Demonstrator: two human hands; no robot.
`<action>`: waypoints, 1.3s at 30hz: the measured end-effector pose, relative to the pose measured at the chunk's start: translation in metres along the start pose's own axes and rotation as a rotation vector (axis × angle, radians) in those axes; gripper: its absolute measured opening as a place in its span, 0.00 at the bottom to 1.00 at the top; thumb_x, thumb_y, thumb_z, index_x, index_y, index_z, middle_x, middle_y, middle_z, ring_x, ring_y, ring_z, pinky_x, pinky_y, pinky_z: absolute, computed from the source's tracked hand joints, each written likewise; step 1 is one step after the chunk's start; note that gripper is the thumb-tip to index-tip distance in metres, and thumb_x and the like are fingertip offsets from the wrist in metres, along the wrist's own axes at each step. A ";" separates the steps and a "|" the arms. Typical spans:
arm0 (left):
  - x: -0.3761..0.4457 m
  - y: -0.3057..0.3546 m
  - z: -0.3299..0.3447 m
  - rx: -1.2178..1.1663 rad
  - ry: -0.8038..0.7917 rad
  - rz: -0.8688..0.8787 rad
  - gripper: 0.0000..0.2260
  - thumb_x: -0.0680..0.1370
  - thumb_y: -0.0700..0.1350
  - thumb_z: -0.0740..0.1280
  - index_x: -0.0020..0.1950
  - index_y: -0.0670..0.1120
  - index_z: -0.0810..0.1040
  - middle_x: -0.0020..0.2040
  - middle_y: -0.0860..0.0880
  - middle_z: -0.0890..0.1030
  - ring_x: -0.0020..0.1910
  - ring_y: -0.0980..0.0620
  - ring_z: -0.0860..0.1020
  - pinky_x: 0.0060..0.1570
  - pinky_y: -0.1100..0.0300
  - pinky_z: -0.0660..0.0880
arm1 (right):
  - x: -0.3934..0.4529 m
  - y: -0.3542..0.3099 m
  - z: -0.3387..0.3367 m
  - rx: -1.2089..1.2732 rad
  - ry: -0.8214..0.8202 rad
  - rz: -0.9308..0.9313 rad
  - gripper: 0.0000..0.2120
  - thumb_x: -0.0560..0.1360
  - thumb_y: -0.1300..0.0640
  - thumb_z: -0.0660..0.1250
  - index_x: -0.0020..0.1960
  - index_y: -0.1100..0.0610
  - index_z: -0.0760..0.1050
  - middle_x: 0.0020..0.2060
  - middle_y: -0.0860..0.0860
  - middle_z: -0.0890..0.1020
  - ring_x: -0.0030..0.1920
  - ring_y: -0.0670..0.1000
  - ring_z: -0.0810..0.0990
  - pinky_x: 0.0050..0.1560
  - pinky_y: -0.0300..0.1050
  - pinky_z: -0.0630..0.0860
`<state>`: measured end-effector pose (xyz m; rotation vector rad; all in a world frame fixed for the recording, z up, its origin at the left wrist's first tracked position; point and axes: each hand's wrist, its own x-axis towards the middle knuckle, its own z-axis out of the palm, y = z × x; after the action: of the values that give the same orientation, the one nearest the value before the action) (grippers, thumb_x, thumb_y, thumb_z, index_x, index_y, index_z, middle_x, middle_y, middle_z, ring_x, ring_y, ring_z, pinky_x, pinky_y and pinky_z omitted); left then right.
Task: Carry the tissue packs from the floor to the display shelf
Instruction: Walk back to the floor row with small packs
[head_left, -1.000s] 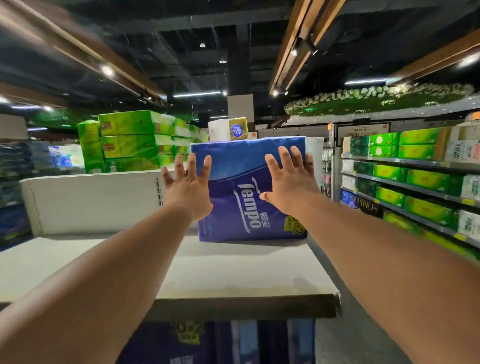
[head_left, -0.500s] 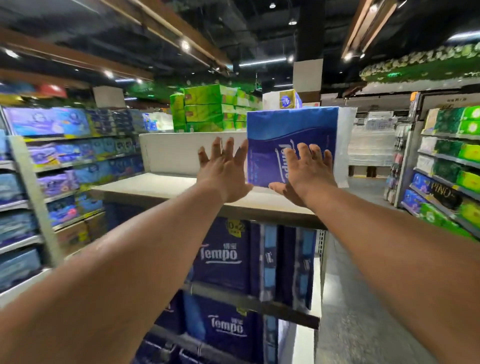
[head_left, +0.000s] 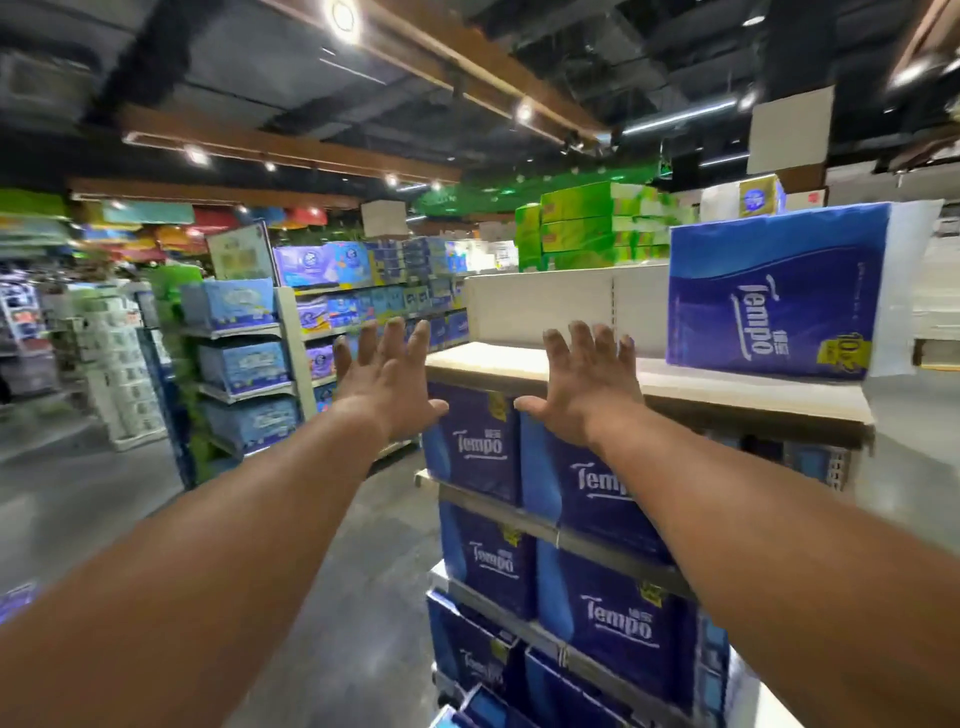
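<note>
Tissue pack (head_left: 774, 291) shelved (hands (head_left: 387, 387) apart)

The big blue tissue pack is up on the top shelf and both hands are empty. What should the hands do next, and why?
Probably lower both arms and turn toward the floor for another pack. The left hand and right hand are open and hold nothing, and the blue tissue pack stands alone on the top shelf, apart from both hands, with bare shelf beside it. No floor packs are clearly visible here.

Pale top shelf (head_left: 545, 364); blue Tempo tissue pack (head_left: 769, 291) upright at right end
</note>
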<state>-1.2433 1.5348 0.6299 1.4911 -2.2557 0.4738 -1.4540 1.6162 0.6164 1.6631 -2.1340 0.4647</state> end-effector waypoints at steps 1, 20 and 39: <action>-0.012 -0.022 -0.002 0.009 0.002 -0.029 0.47 0.74 0.67 0.68 0.82 0.56 0.43 0.81 0.50 0.47 0.80 0.43 0.42 0.76 0.36 0.44 | -0.002 -0.024 0.004 0.019 -0.015 -0.029 0.42 0.75 0.29 0.60 0.79 0.50 0.51 0.78 0.55 0.54 0.78 0.61 0.49 0.77 0.62 0.46; -0.215 -0.298 -0.058 0.393 -0.175 -0.557 0.45 0.76 0.69 0.63 0.82 0.50 0.43 0.82 0.46 0.48 0.80 0.40 0.46 0.75 0.36 0.47 | -0.054 -0.346 0.041 0.300 -0.133 -0.547 0.44 0.75 0.30 0.63 0.80 0.51 0.51 0.78 0.57 0.56 0.78 0.63 0.52 0.75 0.66 0.50; -0.248 -0.245 0.007 0.384 -0.290 -0.825 0.45 0.75 0.68 0.65 0.82 0.50 0.46 0.81 0.45 0.51 0.80 0.39 0.49 0.75 0.38 0.49 | -0.049 -0.341 0.107 0.400 -0.238 -0.822 0.43 0.73 0.28 0.62 0.78 0.52 0.56 0.74 0.57 0.63 0.76 0.62 0.57 0.76 0.65 0.52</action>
<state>-0.9299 1.6362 0.5161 2.6271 -1.5414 0.4515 -1.1237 1.5241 0.5057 2.7211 -1.3315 0.4556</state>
